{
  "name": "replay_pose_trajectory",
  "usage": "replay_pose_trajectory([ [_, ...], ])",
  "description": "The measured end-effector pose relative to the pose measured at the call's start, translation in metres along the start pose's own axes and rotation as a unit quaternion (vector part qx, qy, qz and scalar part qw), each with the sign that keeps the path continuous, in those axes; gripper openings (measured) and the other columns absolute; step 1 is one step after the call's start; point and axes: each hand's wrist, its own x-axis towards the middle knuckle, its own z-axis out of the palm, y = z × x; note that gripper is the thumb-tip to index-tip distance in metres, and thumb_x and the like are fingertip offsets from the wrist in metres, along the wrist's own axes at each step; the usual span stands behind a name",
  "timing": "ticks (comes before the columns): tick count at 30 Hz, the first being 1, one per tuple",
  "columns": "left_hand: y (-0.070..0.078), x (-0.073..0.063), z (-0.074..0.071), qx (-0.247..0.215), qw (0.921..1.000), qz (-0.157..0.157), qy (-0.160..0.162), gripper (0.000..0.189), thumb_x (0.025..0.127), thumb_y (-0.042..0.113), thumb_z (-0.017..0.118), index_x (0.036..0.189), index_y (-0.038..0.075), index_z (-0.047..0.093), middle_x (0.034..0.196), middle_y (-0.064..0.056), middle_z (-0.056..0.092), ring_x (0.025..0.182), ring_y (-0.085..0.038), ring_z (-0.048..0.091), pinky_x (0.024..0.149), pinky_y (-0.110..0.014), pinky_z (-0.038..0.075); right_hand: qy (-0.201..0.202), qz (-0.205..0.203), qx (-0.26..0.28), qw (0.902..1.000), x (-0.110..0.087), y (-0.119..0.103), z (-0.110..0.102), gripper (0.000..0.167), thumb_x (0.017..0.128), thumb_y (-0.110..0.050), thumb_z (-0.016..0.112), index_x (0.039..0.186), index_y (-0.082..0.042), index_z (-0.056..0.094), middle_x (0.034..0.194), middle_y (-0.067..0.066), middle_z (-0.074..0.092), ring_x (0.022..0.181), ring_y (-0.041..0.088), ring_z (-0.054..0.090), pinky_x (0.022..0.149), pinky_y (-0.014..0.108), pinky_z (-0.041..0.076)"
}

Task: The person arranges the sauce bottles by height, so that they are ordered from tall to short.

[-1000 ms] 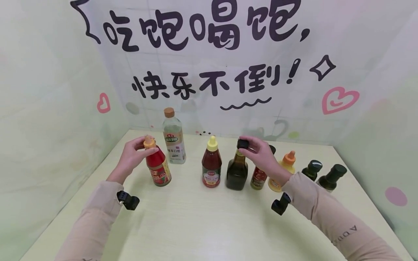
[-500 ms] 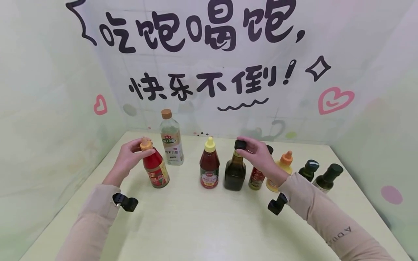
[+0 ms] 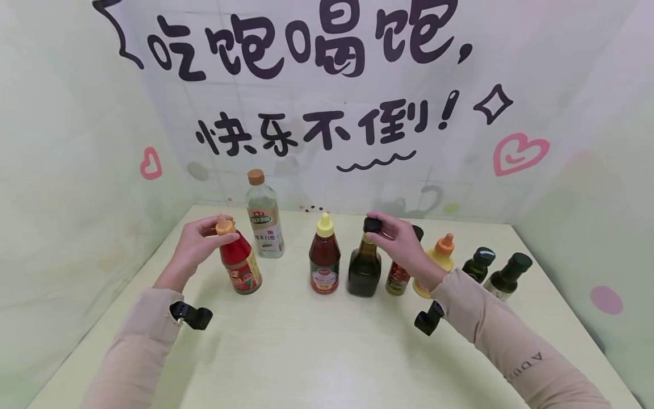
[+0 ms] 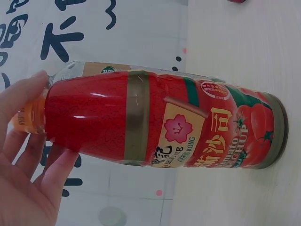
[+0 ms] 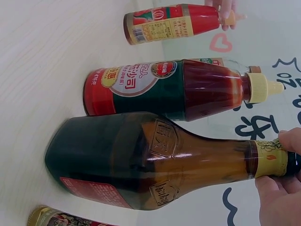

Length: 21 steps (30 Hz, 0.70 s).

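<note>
My left hand (image 3: 196, 245) grips a red ketchup bottle (image 4: 94, 113) round its orange cap and upper neck. The bottle leans slightly, and its base is at or just above the table; I cannot tell which. My right hand (image 3: 401, 244) pinches the black cap of a dark brown glass sauce bottle (image 5: 127, 160), which stands upright. Between the hands, nearer the right, stands a chili sauce bottle (image 3: 324, 261) with a yellow nozzle cap. Behind the ketchup is a clear white vinegar bottle (image 3: 264, 221) with a brown cap.
Right of the brown bottle stand a red-labelled bottle (image 3: 397, 278), a yellow squeeze bottle (image 3: 441, 258) with an orange tip, and two dark green bottles, one (image 3: 477, 266) beside the other (image 3: 507, 275). My right hand and forearm partly cover some. A printed cloth (image 3: 306, 187) hangs behind the table (image 3: 306, 352).
The head view has turned slightly to the right, so everything sits further left in it. Both hands keep their holds, and the bottles stay in place relative to each other.
</note>
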Motion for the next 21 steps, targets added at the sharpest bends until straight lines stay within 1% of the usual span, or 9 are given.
replay_pose_trajectory([
  [5,0.006,-0.002,0.000,-0.003,1.0000,0.007,0.003,0.058,0.076,0.038,0.067,0.123,0.006,0.051,0.116,-0.013,0.051,0.104,-0.026,0.044,0.085,-0.046,0.040,0.004,0.004,-0.012,0.9999,0.000,0.000,0.000,0.044,0.083,-0.007,0.061,0.125,-0.004,0.049,0.127,0.016,0.047,0.114,0.024,0.047,0.087,0.033,0.042],
  [10,0.019,-0.005,0.001,0.003,0.9997,0.024,0.006,0.058,0.075,0.040,0.068,0.121,0.008,0.053,0.115,-0.011,0.052,0.105,-0.025,0.043,0.084,-0.047,0.039,0.007,0.009,-0.013,0.9999,-0.001,0.002,0.000,0.044,0.083,-0.008,0.061,0.125,-0.006,0.049,0.127,0.015,0.047,0.114,0.024,0.046,0.087,0.034,0.042],
  [15,0.031,-0.008,0.007,0.022,0.9987,0.046,-0.001,0.054,0.075,0.035,0.070,0.118,0.006,0.056,0.112,-0.013,0.054,0.104,-0.026,0.045,0.080,-0.043,0.042,0.005,0.011,-0.010,0.9999,-0.001,0.003,0.000,0.044,0.083,-0.009,0.061,0.126,-0.006,0.049,0.127,0.015,0.047,0.114,0.024,0.046,0.087,0.034,0.041],
  [21,0.040,-0.008,0.017,0.038,0.9974,0.060,-0.014,0.053,0.073,0.034,0.071,0.116,0.006,0.057,0.111,-0.012,0.055,0.102,-0.026,0.047,0.075,-0.037,0.047,0.005,0.009,-0.010,0.9999,-0.001,0.001,0.000,0.044,0.083,-0.007,0.061,0.125,-0.005,0.048,0.127,0.017,0.047,0.114,0.025,0.046,0.087,0.034,0.042],
])
